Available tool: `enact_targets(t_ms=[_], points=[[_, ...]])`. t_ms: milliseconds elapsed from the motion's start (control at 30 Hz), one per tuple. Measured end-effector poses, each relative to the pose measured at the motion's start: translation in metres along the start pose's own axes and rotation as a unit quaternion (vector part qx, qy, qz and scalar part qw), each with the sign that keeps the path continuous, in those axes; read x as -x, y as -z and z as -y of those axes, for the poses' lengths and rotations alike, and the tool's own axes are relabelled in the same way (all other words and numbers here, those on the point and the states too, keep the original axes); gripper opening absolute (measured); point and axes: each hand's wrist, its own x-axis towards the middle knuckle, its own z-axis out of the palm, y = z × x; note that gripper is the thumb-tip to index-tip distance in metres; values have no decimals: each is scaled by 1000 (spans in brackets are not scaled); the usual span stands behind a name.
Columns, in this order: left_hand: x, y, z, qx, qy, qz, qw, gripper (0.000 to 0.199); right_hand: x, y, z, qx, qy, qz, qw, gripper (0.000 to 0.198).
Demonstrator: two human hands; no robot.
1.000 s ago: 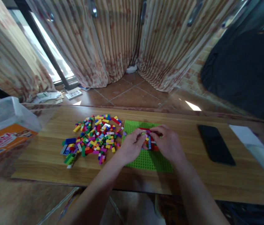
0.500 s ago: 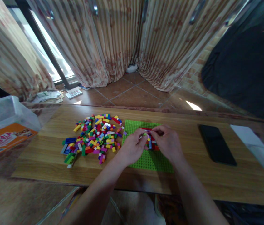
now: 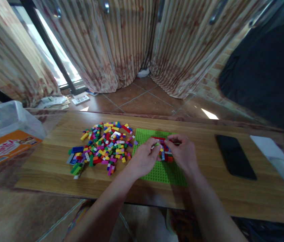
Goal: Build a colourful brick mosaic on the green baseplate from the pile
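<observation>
A green studded baseplate (image 3: 154, 175) lies on the wooden table, with a low build of toy bricks (image 3: 168, 156) in red, blue, white and orange near its middle. My left hand (image 3: 145, 157) is over the left side of the build, thumb and fingers pinched together. Small pale and green bits show at its fingertips, too small to name. From the right, my right hand (image 3: 184, 152) reaches the build with thumb and forefinger closed near its upper edge. Whatever those fingers hold is hidden. Both hands cover part of the build.
Loose coloured bricks (image 3: 106, 148) are spread left of the baseplate on the table (image 3: 48, 168). A clear plastic bin (image 3: 28, 121) with an orange label stands at the far left. A black phone (image 3: 235, 157) and white paper (image 3: 269, 148) lie to the right.
My right fingertips have drawn slightly right, away from the left ones, uncovering more of the build. My left hand stays almost in place. The whole view has shifted a little.
</observation>
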Motion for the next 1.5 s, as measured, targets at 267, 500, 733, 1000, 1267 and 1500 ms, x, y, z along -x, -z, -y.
enact_targets(t_ms=[267,500,733,1000,1267,1500], points=[[0,-1,2,5,-4,4,1000,19,-1,-4,-4,1,8,3,1000,19],[1,-1,-1,-24,-12,-3,1000,16,-1,-5,-3,5,-4,7,1000,15],[0,-2,0,2,-3,-11,1000,15,0,-4,0,27,7,8,1000,15],[-5,4,5,50,-7,-81,995,18,4,2,5,14,22,-8,1000,22],[-5,8,1,200,33,-100,974,21,14,8,16,-76,81,73,991,24],[1,10,-7,238,36,-74,968,25,26,6,27,-72,126,144,979,17]])
